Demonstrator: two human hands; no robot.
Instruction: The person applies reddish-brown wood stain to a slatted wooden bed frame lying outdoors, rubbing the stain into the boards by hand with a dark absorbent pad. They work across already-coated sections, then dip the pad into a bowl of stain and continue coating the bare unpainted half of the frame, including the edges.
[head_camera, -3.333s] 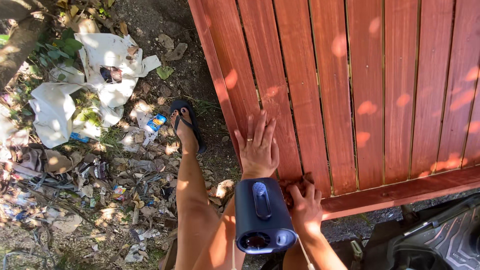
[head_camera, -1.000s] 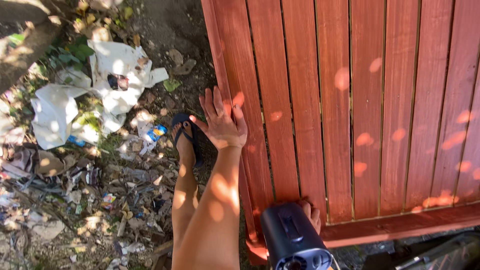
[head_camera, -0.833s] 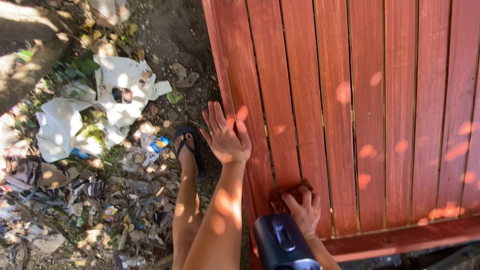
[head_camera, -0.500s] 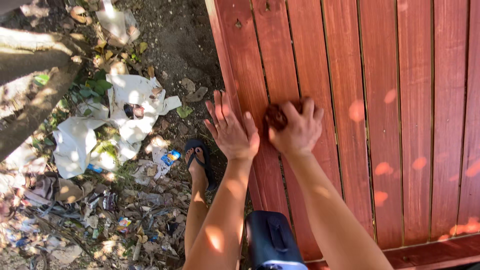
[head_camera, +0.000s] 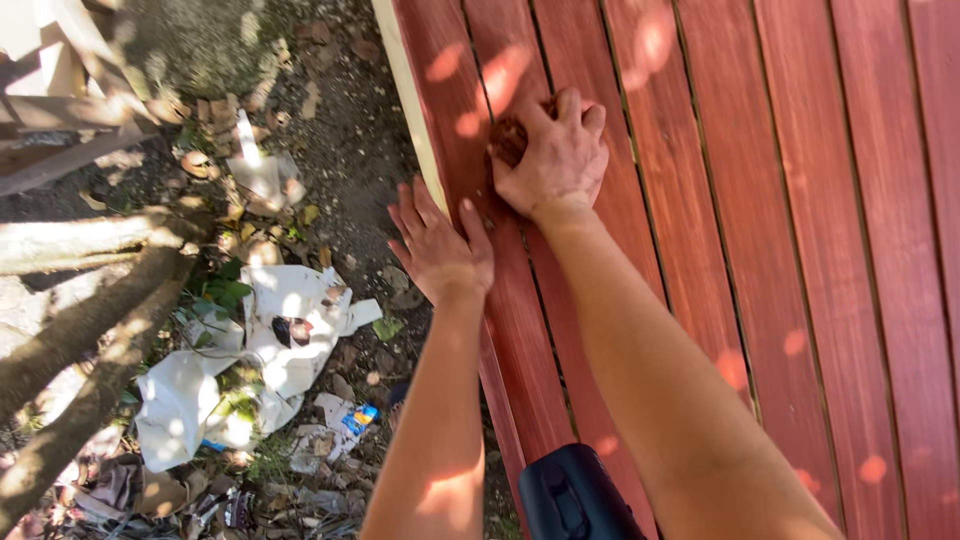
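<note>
Several red planks (head_camera: 760, 200) form a panel across the right side, beside littered ground (head_camera: 250, 330). On its edge plank rests the left hand (head_camera: 440, 248), flat, fingers spread. Farther up, the right hand (head_camera: 556, 155) closes around a brown pad (head_camera: 508, 140), pressing it on the wood.

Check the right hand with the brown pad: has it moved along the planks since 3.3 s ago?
Yes. The right hand, closed over the brown pad, was by the panel's bottom rail; it is now far up the red wooden planks, beyond the left hand.
</note>
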